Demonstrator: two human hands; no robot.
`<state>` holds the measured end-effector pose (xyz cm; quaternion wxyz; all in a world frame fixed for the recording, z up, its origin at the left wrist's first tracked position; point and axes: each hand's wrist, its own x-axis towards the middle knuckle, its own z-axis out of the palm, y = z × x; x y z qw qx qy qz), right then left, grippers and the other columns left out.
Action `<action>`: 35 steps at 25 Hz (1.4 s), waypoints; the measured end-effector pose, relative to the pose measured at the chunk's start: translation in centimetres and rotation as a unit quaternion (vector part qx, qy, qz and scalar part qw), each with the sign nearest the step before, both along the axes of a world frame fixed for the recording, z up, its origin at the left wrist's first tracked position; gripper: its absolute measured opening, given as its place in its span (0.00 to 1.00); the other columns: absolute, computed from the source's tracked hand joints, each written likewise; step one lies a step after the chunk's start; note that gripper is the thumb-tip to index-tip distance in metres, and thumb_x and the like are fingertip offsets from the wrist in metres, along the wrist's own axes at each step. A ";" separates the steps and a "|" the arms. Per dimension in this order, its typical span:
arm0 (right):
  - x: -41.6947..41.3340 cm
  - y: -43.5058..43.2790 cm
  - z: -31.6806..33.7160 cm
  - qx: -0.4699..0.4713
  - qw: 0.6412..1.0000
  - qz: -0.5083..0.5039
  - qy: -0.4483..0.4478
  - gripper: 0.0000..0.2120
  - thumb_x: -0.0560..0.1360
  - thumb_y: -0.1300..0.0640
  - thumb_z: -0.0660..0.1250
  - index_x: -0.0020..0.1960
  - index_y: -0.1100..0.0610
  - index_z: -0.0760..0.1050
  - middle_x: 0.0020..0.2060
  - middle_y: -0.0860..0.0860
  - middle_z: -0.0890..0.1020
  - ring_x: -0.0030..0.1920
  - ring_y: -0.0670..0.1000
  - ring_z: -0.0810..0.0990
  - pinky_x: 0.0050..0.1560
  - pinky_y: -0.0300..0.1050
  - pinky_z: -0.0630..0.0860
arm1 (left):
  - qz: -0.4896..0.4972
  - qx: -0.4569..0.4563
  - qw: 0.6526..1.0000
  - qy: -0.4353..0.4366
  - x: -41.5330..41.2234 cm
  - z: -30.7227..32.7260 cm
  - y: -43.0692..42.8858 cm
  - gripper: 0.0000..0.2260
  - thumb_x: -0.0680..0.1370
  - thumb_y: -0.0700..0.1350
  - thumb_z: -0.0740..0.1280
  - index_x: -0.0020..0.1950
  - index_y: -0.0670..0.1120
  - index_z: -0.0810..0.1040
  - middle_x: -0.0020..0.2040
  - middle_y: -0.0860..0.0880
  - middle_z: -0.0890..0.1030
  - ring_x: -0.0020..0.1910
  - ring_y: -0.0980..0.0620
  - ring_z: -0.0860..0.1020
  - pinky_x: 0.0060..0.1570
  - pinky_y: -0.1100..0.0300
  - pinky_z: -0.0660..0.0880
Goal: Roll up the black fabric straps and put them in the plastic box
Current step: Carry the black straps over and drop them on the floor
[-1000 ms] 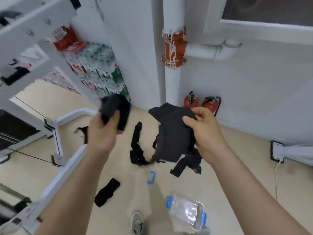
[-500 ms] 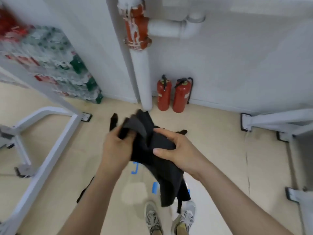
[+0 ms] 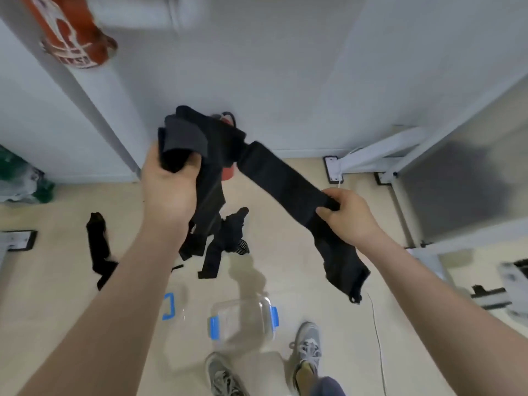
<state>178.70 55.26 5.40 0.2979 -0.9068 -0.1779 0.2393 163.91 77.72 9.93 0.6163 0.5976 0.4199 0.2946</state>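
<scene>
Beige flooring (image 3: 57,295) runs up to a white wall (image 3: 285,67), with a white pipe (image 3: 94,115) wearing an orange-red band (image 3: 73,32) at the upper left and a white metal frame (image 3: 380,155) standing at the right. Above the floor, the left hand (image 3: 168,187) curls its fingers round the rolled end of a black fabric strap (image 3: 274,172). The right hand (image 3: 350,217) pinches the same strap further along between thumb and fingers, so the wide band stretches between both hands and its tail hangs below the right one. A clear plastic box (image 3: 243,302) with blue clips sits open on the floor just ahead of two grey shoes (image 3: 307,344). Its lid (image 3: 171,307) lies just beside it to the left. A loose strap (image 3: 98,247) lies further left, and a dark tangle (image 3: 230,238) lies beyond the box.
</scene>
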 end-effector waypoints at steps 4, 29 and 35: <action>4.2 0.3 -8.1 -0.021 1.000 -0.015 -0.006 0.17 0.77 0.63 0.64 0.64 0.54 0.76 0.56 0.51 0.82 0.53 0.53 0.80 0.59 0.45 0.74 | -0.089 0.027 0.993 0.067 3.0 -8.2 1.5 0.24 0.79 0.35 0.66 0.71 0.54 0.68 0.62 0.54 0.78 0.59 0.56 0.78 0.60 0.59 0.76; -29.8 27.7 -49.5 -0.129 0.905 0.361 0.185 0.23 0.79 0.62 0.61 0.71 0.47 0.68 0.63 0.48 0.74 0.57 0.47 0.74 0.53 0.35 0.69 | -0.091 0.048 0.820 0.563 -34.8 -55.9 18.0 0.16 0.81 0.39 0.57 0.65 0.50 0.76 0.59 0.46 0.76 0.57 0.45 0.74 0.52 0.52 0.74; -32.4 37.0 -61.5 -0.186 0.881 0.427 0.079 0.35 0.76 0.62 0.64 0.78 0.49 0.54 0.74 0.49 0.60 0.75 0.56 0.57 0.70 0.48 0.62 | -0.220 0.147 0.789 0.554 -35.5 -68.9 23.1 0.24 0.78 0.43 0.64 0.75 0.49 0.64 0.73 0.46 0.62 0.69 0.44 0.62 0.56 0.49 0.76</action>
